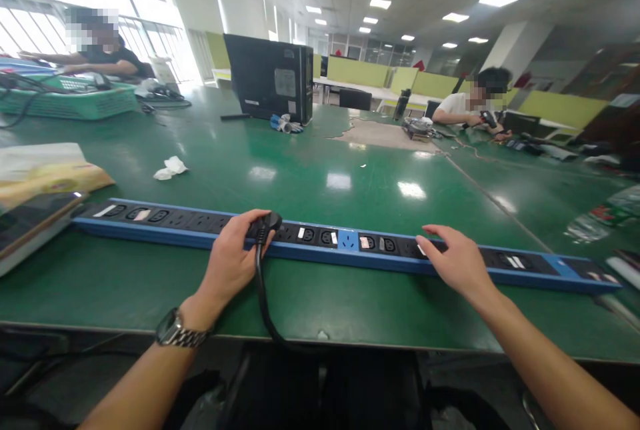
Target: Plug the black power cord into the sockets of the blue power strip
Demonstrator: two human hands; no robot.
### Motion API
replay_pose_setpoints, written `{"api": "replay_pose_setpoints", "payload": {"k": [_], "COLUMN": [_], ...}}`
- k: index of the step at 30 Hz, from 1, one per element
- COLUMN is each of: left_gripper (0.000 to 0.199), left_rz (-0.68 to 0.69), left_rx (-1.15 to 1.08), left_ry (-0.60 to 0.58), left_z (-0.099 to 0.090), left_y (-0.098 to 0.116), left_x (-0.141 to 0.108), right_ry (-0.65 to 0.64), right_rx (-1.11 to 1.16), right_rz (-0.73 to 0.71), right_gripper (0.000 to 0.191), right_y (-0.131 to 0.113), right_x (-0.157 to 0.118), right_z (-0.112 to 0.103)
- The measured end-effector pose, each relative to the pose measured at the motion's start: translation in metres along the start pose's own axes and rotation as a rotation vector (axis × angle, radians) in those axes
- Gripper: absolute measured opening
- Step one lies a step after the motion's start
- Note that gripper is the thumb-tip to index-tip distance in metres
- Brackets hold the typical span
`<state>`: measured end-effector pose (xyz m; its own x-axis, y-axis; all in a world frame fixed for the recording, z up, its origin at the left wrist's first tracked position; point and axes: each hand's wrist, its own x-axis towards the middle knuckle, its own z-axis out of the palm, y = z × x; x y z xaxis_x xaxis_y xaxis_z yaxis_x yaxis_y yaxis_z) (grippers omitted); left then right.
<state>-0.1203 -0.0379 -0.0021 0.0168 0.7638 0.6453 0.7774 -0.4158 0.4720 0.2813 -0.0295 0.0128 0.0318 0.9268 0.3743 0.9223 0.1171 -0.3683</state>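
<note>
A long blue and black power strip (pixel 349 241) lies across the green table in front of me, with small white stickers on several sockets. My left hand (pixel 231 251) is closed around a black power plug (pixel 270 221) at the strip, left of its middle. Whether the pins sit in a socket is hidden. From the plug a thick black cable (pixel 261 297) hangs down over the table's front edge. My right hand (pixel 457 258) rests over the right half of the strip, thumb and fingers apart, with nothing held.
A black computer tower (pixel 270 77) stands at the back, gloves (pixel 286 124) beside it. At left are a green basket (pixel 75 102), crumpled tissue (pixel 171 167) and a tablet-like device (pixel 37 223). A plastic bottle (pixel 600 213) lies at right. Two people sit across the table.
</note>
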Motion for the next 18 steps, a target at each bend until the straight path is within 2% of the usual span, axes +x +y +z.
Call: {"api": "replay_pose_setpoints", "payload": {"k": [3,9,15,18], "left_gripper": [0.031,0.033,0.034,0.034], "left_rz": [0.07,0.162,0.143,0.083], "left_rx": [-0.017,0.027,0.023,-0.039], "left_ry": [-0.125,-0.275,-0.302,-0.254], "left_z": [-0.002,0.002,0.002,0.007], "left_y": [-0.009,-0.004,-0.007,-0.007], "left_x": [0.002,0.013,0.016,0.01], "right_ry": [0.053,0.146,0.312,0.373], "right_rx": [-0.111,-0.184,-0.17,-0.166], "right_rz": [-0.046,-0.071,-0.158,-0.197], "right_gripper": [0.047,0.039,0.035,0.033], "right_y": [0.018,0.021,0.026,0.029], "right_x": [-0.003,-0.011,-0.012,-0.011], "right_z": [0.015,0.026,0.037,0.041]}}
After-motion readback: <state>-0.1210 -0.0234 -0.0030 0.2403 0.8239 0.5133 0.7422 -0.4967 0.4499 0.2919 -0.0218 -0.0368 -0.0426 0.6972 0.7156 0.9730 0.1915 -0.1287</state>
